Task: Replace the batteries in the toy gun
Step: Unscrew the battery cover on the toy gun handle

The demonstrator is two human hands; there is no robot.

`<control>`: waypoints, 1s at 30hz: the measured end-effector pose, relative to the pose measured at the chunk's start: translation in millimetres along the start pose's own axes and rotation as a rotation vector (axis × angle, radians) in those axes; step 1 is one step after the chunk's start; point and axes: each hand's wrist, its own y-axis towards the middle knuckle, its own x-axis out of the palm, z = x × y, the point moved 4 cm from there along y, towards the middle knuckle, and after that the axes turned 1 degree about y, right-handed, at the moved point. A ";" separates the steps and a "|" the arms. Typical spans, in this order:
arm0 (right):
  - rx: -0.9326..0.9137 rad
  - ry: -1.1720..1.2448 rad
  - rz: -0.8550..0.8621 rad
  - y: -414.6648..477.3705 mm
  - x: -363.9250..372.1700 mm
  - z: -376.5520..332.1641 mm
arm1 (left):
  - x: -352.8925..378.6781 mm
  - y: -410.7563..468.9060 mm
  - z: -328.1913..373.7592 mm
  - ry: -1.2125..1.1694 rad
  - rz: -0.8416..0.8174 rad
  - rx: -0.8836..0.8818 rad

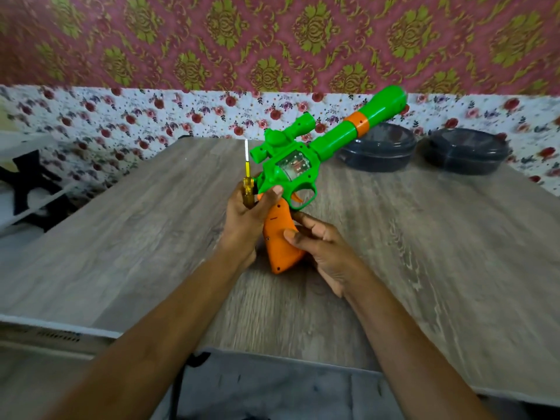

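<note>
Gun (303, 156) and screwdriver (248, 183) were clutched together by the left grip (247, 213), orange handle (277, 237) held by the right grip (321, 247). Cover seemingly unopened, batteries not swapped yet.

We're in a home, looks like a lived-in room: maroon-and-gold damask wallpaper (272, 40) at twelve o'clock, a rose-print band (121, 116) beneath it, a wood-grain worktop (424, 253) before us, a dark lidded container (378, 148) at one o'clock, a second container (466, 153) at two.
</note>
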 end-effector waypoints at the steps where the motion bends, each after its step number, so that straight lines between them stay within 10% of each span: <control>1: -0.003 0.004 -0.011 -0.3 1.2 -0.9 | -1.4 0.7 -0.9 0.019 0.000 0.005; 8: -0.110 -0.078 0.230 0.8 -14.1 -9.2 | -5.6 -5.2 -1.4 0.219 0.155 -0.067; 14: -0.133 -0.090 0.348 -4.7 -27.1 -14.2 | -7.8 -13.4 13.9 0.493 0.161 0.311; 22: -0.102 -0.061 0.292 24.3 -42.2 -12.1 | -17.7 6.2 49.6 0.399 0.351 0.555; 30: -0.164 -0.066 0.135 30.2 -47.0 -5.1 | 12.9 -15.5 64.2 0.559 0.143 0.888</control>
